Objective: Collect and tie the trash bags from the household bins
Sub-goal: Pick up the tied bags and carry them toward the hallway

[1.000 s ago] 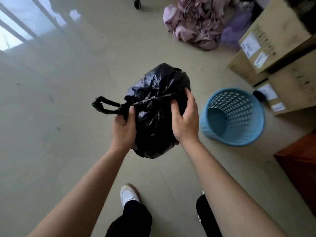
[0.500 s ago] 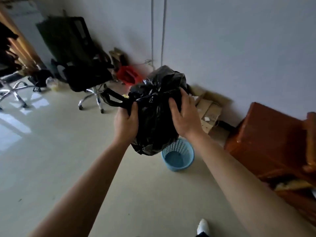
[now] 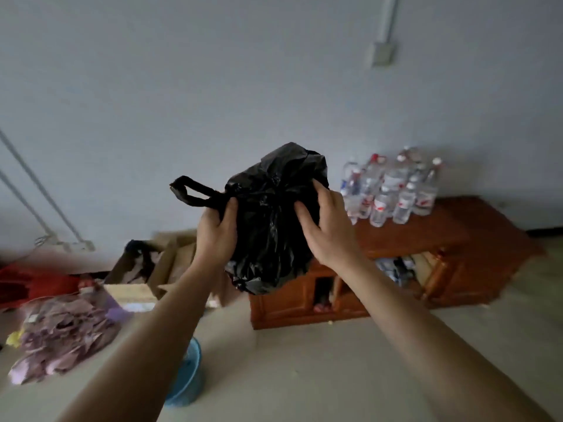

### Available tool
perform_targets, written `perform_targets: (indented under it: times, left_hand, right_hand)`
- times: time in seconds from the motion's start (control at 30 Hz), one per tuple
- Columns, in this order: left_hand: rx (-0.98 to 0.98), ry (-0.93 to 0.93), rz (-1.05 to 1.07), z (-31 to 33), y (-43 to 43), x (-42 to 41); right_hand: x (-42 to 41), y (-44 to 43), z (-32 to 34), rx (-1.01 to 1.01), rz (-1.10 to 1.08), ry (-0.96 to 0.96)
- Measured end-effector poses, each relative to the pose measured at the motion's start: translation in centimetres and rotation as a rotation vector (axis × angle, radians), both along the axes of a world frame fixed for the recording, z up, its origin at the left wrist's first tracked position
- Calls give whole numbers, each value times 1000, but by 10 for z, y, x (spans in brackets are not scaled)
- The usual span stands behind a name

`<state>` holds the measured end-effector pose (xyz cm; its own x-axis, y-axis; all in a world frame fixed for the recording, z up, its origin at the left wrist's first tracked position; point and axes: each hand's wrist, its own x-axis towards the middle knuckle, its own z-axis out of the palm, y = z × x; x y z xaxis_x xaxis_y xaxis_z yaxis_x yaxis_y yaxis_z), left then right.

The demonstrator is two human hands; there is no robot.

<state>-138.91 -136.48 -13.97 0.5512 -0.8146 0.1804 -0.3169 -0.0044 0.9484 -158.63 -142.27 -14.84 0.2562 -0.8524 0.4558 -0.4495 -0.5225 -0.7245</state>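
Observation:
A full black trash bag (image 3: 271, 226) hangs in the air in front of me, held between both hands at chest height. My left hand (image 3: 216, 229) grips the bag's left side at the base of its looped handle (image 3: 190, 191), which sticks out to the left. My right hand (image 3: 327, 228) holds the bag's right side, fingers curled into the plastic. A blue plastic bin (image 3: 187, 376) stands on the floor below, mostly hidden by my left forearm.
A low red-brown wooden cabinet (image 3: 457, 239) stands against the wall at right, with several water bottles (image 3: 393, 187) on top. Open cardboard boxes (image 3: 170, 263) sit behind the bag. A pile of purple cloth (image 3: 61, 333) lies at lower left, red items (image 3: 27, 284) beside it.
The view has swung up from the floor and round to the right, from the office chairs to the cabinet and bottles. Both hands keep the same hold on the bag.

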Motion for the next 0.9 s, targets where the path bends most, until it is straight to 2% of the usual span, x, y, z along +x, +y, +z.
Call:
perform_targets:
  times: [0.13,0.27,0.47,0.57,0.77,0.9]
  left_hand:
    - [5,75,-290,10,-83,-159]
    - [-5,121,-495,14,-146,-279]
    - [-16,96,-701,-6,-240,-443]
    - [-34,104,-827,-21,-315,-540]
    - [-28,184,-1154,0,-414,-747]
    - [-30,170,-1332,19,-440,-890]
  right_hand:
    - [-175,-46,7,11,-239,39]
    - [-294,-85,9,39,-368,-13]
    - [-446,-147,-18,69,-535,-65]
    - [-537,-188,-25,94,-652,-106]
    - [-711,-227,10,121,-939,-121]
    - [-826,-229,28,80,-1150,-129]
